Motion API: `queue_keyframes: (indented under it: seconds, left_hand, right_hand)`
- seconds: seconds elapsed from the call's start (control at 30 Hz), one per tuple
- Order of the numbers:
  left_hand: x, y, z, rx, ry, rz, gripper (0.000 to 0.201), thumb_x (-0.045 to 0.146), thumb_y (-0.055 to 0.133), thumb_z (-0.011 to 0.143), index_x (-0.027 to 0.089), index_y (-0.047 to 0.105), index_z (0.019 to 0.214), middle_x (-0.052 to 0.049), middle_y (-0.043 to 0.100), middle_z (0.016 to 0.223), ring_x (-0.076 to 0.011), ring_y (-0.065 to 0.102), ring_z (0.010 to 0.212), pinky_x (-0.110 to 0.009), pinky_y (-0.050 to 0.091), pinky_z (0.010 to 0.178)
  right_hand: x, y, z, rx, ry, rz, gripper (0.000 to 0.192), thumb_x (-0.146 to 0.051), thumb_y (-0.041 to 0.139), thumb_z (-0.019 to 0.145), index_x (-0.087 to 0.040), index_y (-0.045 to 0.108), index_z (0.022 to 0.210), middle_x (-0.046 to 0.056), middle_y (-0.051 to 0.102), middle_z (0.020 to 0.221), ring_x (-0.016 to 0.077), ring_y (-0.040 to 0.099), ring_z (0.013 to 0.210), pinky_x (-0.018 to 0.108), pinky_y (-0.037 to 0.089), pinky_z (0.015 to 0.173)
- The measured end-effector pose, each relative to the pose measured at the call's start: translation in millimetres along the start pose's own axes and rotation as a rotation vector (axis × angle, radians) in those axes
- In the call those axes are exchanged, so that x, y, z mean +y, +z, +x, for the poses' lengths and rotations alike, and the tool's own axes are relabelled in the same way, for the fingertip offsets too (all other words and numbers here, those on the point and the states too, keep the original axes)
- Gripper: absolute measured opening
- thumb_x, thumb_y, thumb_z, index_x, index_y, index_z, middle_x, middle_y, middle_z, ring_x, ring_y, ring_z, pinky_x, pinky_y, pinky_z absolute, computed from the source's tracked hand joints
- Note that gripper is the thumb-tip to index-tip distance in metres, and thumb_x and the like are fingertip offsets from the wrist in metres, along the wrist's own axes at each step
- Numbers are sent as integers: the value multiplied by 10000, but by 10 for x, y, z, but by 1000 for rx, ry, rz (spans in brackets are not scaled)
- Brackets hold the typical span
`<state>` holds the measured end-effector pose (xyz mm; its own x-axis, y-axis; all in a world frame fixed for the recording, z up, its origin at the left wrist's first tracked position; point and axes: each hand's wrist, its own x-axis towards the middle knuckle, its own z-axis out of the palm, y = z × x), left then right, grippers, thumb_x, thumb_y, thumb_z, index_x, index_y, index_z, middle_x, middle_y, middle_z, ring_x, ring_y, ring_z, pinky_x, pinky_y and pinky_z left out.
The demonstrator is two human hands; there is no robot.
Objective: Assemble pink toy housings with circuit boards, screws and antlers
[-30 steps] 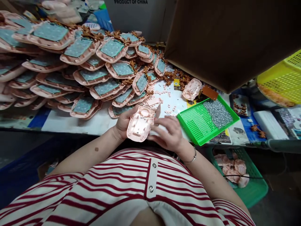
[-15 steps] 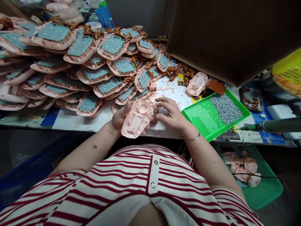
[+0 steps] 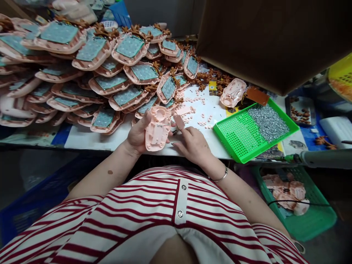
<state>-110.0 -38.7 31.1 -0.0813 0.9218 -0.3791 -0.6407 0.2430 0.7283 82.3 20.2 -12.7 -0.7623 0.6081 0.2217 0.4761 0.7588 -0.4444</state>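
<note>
My left hand [image 3: 138,135] is closed around a pale pink plastic shell [image 3: 157,134], its hollow inner side facing me. Inside the shell I see a round recess at the top, small posts and thin wires across the middle. Close by on the right, my right hand [image 3: 194,145] has its thumb and fingers bent around the lower end of a small flat brownish-pink plate [image 3: 179,121]. The plate stands tilted beside the shell's right edge. Behind both hands, small pink plastic pieces [image 3: 202,119] lie scattered on the white tabletop [image 3: 192,96].
Stacked pink shells with teal-grey panels [image 3: 129,46] fill the left. A green perforated tray [image 3: 233,135] of metal screws [image 3: 269,123] stands right, below another pink shell [image 3: 233,92]. A cardboard box [image 3: 261,44] overhangs the back; an electric screwdriver [image 3: 324,158] lies right.
My right hand has come lower and slightly left, and the flat plate now shows at its fingertips. The shell in my left hand has turned more upright.
</note>
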Motion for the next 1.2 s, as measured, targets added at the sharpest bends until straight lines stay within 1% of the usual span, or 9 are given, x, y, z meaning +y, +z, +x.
queue_keyframes:
  seconds: [0.13, 0.27, 0.5, 0.67, 0.8, 0.87, 0.97, 1.1, 1.2]
  left_hand:
    - [0, 106, -48, -54, 20, -65, 603, 661, 492, 918, 192, 632, 1270, -103, 763, 976, -326, 736, 1018, -414, 633, 729]
    - [58, 209, -118, -131, 77, -61, 629, 670, 542, 887, 173, 631, 1261, -119, 769, 1016, -330, 722, 1067, -422, 632, 795]
    - [98, 300, -186, -65, 177, 38, 631, 731, 571, 839, 178, 675, 1123, -84, 772, 993, -332, 720, 1048, -407, 630, 772]
    - [3, 124, -137, -60, 263, 282, 759, 718, 767, 665, 189, 660, 1199, -95, 740, 1029, -288, 724, 921, -350, 609, 708]
    - [41, -7, -182, -144, 420, 577, 819, 536, 888, 606, 194, 643, 1309, -141, 648, 1310, -270, 687, 996, -325, 573, 796]
    - [46, 5, -224, -306, 337, 521, 807, 545, 874, 616, 183, 651, 1302, -163, 646, 1319, -269, 688, 980, -331, 569, 790]
    - [-40, 97, -261, -520, 107, 277, 747, 648, 790, 673, 161, 676, 1228, -132, 732, 1003, -236, 702, 780, -328, 577, 662]
    - [-220, 203, -252, -476, -42, 70, 706, 712, 720, 720, 167, 669, 1166, -77, 717, 805, -233, 702, 645, -312, 571, 529]
    - [-284, 217, -233, -420, -91, 9, 685, 694, 723, 730, 169, 651, 1165, -72, 723, 811, -251, 721, 660, -325, 584, 520]
  right_hand:
    - [-39, 147, 125, 54, 108, 28, 377, -393, 626, 898, -133, 588, 1168, 195, 667, 1104, 314, 591, 1002, 443, 488, 857]
    - [-76, 200, 203, 121, 195, 327, 239, -328, 571, 906, -185, 604, 1094, 109, 709, 1019, 237, 634, 927, 374, 509, 834]
    - [-56, 140, 53, 236, 390, 677, 290, -249, 562, 815, -189, 629, 1090, 69, 722, 1018, 171, 659, 841, 332, 539, 789]
    - [3, -203, -161, 234, 349, 694, 183, -256, 602, 841, -185, 641, 1005, 46, 710, 921, 146, 646, 785, 309, 545, 758]
    - [-117, -736, -282, 146, 58, 491, 126, -200, 596, 898, -182, 655, 1008, 51, 709, 925, 135, 647, 803, 281, 529, 756]
    - [-220, -970, -283, 27, -131, 453, 130, -192, 593, 922, -182, 656, 1035, 51, 716, 929, 134, 657, 831, 265, 527, 758]
    - [-331, -1095, -214, -54, -224, 490, 193, -189, 607, 929, -188, 629, 1121, 32, 719, 946, 110, 663, 793, 235, 525, 719]
    - [-307, -871, -121, 204, -44, 447, 281, -274, 655, 921, -196, 573, 1177, -6, 664, 866, 80, 583, 632, 221, 482, 592]
    - [-247, -682, -128, 323, -109, 280, 210, -315, 637, 940, -182, 619, 1100, 33, 644, 914, 100, 585, 702, 241, 500, 629]
